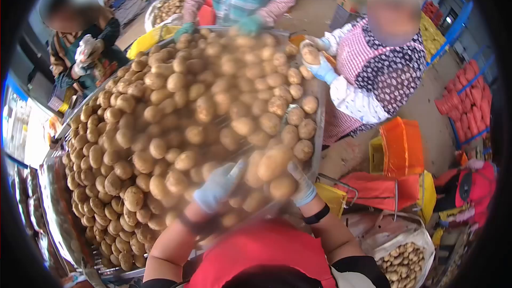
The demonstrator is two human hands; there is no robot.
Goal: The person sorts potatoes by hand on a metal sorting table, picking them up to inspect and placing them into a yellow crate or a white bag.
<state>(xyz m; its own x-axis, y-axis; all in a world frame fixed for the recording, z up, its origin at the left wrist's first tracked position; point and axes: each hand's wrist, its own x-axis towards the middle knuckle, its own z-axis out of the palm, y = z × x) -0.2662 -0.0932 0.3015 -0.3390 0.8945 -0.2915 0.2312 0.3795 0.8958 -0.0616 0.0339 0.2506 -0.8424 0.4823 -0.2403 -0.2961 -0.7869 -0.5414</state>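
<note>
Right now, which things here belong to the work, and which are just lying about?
In the work:
- potatoes heaped on the metal table
- left hand and right hand, both gloved

Seemingly just lying about:
- stacked red sacks
- orange cloth by a yellow crate

1 wide table (322, 101) with a raised metal rim carries a broad spread of potatoes (133, 198). they lie packed close and touching at left, down to the near left edge, and looser towards the middle, where bits of grey surface show between them (several are blurred there). at right, potatoes lie just beside the rim.
</note>
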